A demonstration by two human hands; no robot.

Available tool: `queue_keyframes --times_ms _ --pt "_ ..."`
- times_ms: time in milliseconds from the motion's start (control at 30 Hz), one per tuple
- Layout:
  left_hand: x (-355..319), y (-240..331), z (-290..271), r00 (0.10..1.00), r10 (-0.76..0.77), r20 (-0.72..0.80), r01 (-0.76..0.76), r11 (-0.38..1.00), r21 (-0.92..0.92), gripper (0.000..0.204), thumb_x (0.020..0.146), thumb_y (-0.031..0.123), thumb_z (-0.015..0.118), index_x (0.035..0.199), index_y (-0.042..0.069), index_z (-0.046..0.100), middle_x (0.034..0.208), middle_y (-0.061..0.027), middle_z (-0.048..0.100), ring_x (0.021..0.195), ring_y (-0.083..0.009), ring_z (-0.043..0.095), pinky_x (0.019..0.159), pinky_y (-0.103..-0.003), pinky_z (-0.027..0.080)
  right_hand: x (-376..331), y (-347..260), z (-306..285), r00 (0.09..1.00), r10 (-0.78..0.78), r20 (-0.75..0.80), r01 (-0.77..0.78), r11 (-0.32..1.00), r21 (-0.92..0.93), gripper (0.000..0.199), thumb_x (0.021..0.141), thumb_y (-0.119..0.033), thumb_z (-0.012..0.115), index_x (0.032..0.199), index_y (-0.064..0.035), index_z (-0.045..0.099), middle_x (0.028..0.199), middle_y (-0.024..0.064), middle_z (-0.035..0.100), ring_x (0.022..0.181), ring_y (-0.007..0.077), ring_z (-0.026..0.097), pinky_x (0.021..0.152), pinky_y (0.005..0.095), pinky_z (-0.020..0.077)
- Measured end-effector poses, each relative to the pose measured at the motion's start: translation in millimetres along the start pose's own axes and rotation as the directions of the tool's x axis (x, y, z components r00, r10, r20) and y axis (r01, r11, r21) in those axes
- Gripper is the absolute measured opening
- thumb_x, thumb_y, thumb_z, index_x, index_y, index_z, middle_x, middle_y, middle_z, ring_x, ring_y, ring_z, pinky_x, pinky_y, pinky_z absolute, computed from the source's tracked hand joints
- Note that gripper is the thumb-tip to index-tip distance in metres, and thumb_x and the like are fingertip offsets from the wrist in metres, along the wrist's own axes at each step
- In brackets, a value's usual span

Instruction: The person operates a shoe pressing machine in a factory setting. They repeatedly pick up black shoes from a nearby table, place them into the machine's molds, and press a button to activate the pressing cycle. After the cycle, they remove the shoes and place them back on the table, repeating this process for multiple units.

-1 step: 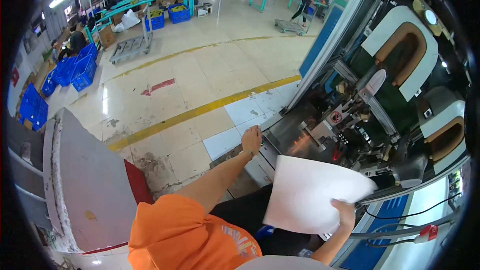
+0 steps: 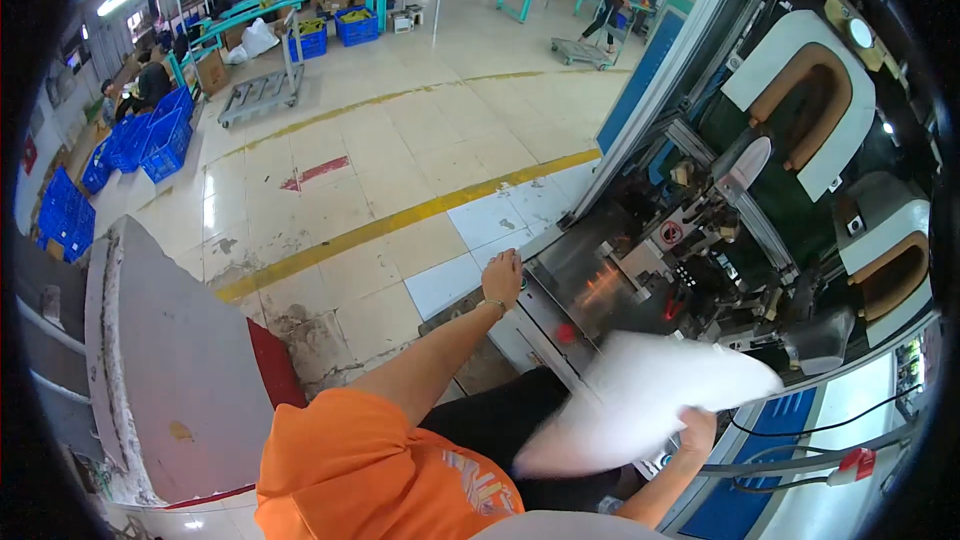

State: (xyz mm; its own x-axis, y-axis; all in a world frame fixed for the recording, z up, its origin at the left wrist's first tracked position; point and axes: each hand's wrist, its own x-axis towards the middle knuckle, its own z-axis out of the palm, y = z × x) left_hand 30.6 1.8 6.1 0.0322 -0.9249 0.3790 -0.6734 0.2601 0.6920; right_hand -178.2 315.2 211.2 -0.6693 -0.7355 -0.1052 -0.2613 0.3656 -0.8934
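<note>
A large white sheet (image 2: 650,380), blurred by motion, hangs tilted over my lap and the machine's near edge. My right hand (image 2: 697,432) pinches its lower right part, with fingers partly out of sight behind it. On the machine's front ledge, my left hand (image 2: 503,280) rests with curled fingers. Whatever lies under those fingers is hidden. A round red button (image 2: 565,333) shows on the ledge between that hand and the sheet. Beyond it is the machine's metal bed (image 2: 590,275), with clamps and fittings behind.
Brown U-shaped pads on white plates (image 2: 845,90) stand inside the machine at right. A red-and-white connector (image 2: 855,467) with black cables hangs lower right. At left is a grey block (image 2: 180,360). Blue crates (image 2: 168,140), a cart (image 2: 262,95) and a person (image 2: 615,5) are farther off.
The white sheet has swung and tilted toward the right, uncovering the red button. My right hand has shifted slightly right with it. My left hand stays in place.
</note>
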Motion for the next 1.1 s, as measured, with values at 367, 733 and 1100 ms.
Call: queue_keyframes --times_ms 367,733,1100 --pt "1 -4 2 1.0 0.0 -0.026 -0.001 1.0 -0.023 0.026 0.085 0.023 0.044 0.097 0.004 0.056 0.089 -0.0123 0.059 0.081 -0.0292 0.056 0.071 -0.038 0.045 1 5 -6 0.977 -0.211 -0.017 0.159 0.674 0.721 0.039 0.062 -0.009 0.062 0.097 0.0051 0.055 0.087 0.0133 0.059 0.071 0.0253 0.057 0.067 0.0317 0.0459" --pt "2 1 -1 1.0 -0.011 -0.007 0.011 0.999 -0.032 0.025 0.084 0.022 0.045 0.098 0.004 0.055 0.09 -0.0141 0.059 0.082 -0.0308 0.056 0.07 -0.039 0.045 0 24 -23 0.997 -0.064 0.041 0.025 0.785 0.619 0.051 0.062 -0.013 0.066 0.105 0.0069 0.05 0.097 0.0154 0.058 0.083 0.0232 0.058 0.075 0.0331 0.0448" --pt "0 1 2 1.0 -0.012 0.019 0.013 1.0 -0.019 0.027 0.086 0.025 0.042 0.1 0.006 0.055 0.093 -0.0116 0.058 0.083 -0.0295 0.055 0.072 -0.039 0.045 5 35 -19 1.0 0.003 0.022 -0.009 0.952 0.307 0.043 0.065 -0.009 0.064 0.105 0.0042 0.053 0.091 0.0123 0.06 0.079 0.0189 0.057 0.071 0.0316 0.0461"
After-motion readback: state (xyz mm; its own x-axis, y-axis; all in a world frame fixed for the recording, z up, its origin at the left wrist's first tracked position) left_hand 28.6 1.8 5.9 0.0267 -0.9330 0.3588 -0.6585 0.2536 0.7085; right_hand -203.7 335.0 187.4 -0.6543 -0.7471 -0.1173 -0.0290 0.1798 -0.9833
